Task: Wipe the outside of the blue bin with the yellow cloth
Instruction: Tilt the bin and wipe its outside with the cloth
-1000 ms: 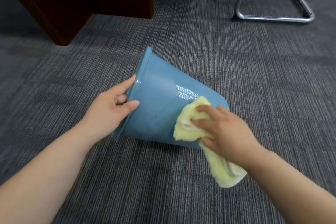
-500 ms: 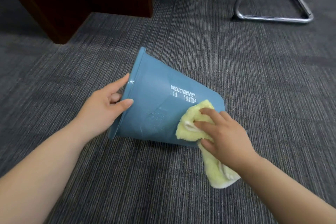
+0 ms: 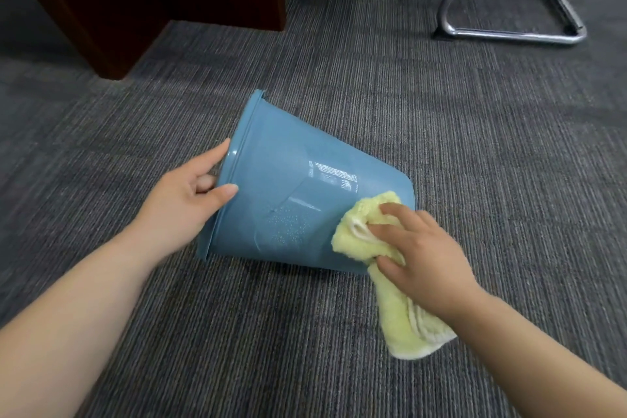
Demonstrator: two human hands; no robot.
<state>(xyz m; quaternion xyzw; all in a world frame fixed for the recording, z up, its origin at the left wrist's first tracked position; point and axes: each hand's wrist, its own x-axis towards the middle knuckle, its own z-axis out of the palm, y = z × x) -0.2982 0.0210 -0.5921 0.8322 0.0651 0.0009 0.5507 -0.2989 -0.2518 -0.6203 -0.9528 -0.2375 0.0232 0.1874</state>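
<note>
Fingers (image 3: pixel 393 210) press cloth (image 3: pixel 356 237) on bin (image 3: pixel 288 180) (axis L-R, prob. slightly tilted), rim (image 3: pixel 245 132) left.

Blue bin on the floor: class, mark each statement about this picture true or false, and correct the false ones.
1. The bin lies on its side on the carpet. True.
2. The left hand holds the cloth. False: it grips the bin's rim; the right hand holds the cloth.
3. The cloth is pressed against the bin's outside near its base. True.
4. The bin's opening faces the right hand. False: it faces the left hand.
</note>
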